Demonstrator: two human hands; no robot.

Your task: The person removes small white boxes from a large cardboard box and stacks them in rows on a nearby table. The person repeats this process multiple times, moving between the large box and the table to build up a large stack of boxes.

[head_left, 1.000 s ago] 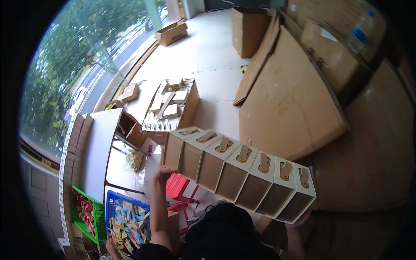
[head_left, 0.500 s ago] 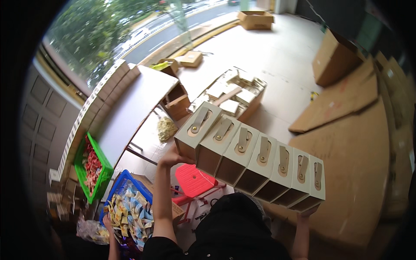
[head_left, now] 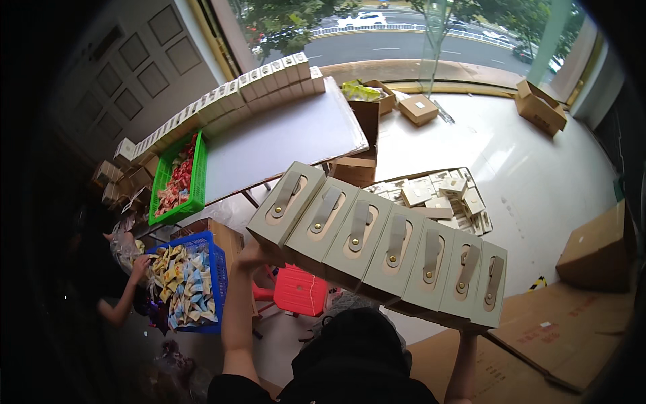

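The left hand and right hand hold a row of boxes by its ends, now swung toward the counter, apparently mid-carry.

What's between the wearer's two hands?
Seven grey boxes in a row, left hand at one end, right hand at the other; head view shows it.

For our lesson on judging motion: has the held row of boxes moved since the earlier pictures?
Yes: the row of boxes has moved toward the white table; the row's left end, apart earlier, now hides part of the table's edge.
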